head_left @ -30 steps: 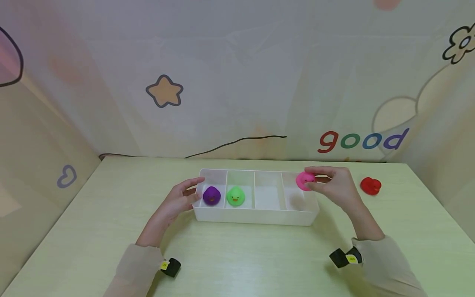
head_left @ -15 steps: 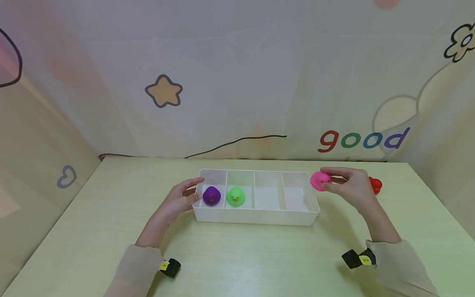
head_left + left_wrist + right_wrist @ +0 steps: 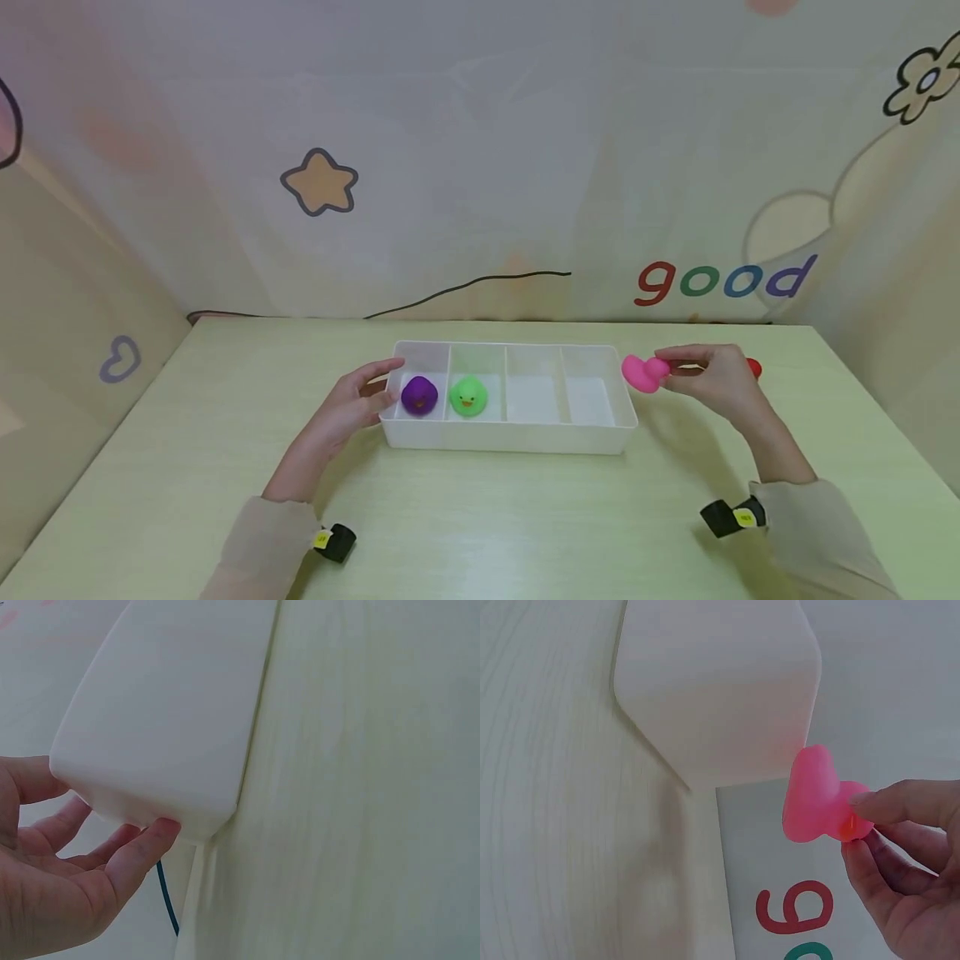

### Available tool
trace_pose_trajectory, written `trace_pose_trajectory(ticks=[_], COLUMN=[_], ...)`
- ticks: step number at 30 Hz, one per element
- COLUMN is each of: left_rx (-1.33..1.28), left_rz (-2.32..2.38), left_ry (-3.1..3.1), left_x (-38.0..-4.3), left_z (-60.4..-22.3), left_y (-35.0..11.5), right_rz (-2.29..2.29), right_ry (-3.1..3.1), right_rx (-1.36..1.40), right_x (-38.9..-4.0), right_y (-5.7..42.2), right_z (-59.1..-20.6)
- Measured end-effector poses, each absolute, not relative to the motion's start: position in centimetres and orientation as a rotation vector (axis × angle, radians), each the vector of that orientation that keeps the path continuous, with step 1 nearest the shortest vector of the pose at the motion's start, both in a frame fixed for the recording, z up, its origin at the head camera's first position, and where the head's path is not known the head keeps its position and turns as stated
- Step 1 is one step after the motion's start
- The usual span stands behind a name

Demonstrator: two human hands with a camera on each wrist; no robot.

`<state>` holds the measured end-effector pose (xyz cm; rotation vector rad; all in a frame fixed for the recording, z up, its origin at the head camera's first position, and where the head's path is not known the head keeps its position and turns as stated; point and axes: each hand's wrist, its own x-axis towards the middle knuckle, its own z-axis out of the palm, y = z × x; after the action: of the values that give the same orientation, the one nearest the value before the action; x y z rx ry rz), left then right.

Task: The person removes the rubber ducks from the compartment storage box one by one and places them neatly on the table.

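A white box [image 3: 504, 437] with several compartments in a row stands on the table. In its leftmost compartment sits a purple rubber duck [image 3: 419, 396]; a green rubber duck [image 3: 468, 396] is in the one beside it. My left hand [image 3: 352, 408] touches the box's left end, its fingertips spread along the outer wall in the left wrist view. Just off the box's right end, my right hand [image 3: 712, 379] pinches a pink rubber duck [image 3: 643, 374] by the head, between thumb and fingers. The duck is tilted, its orange beak [image 3: 848, 826] showing by the fingertips.
A red thing [image 3: 754, 367] lies on the table behind my right hand, mostly hidden by it. The light wooden table [image 3: 525, 525] meets a printed cloth backdrop [image 3: 480, 167] at its rear edge. A dark cable [image 3: 167, 896] shows in the left wrist view.
The right hand has carried the pink duck rightward from above the rightmost compartment to beyond the box's end, and the duck has turned. The red thing is now largely covered. The left hand stays put.
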<state>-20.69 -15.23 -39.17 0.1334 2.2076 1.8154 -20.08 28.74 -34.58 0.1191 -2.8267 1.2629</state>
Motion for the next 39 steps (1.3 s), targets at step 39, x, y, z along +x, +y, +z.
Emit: trace_pose_trajectory(ticks=[39], left_rx=[0.136], left_rz=[1.827], left_ry=[2.194], left_x=[-20.8], left_z=[-39.4], left_y=[-15.4], right_rz=[1.094], right_ry=[-2.846], right_rx=[0.166], right_x=[-18.0], right_y=[33.5], right_z=[-37.5])
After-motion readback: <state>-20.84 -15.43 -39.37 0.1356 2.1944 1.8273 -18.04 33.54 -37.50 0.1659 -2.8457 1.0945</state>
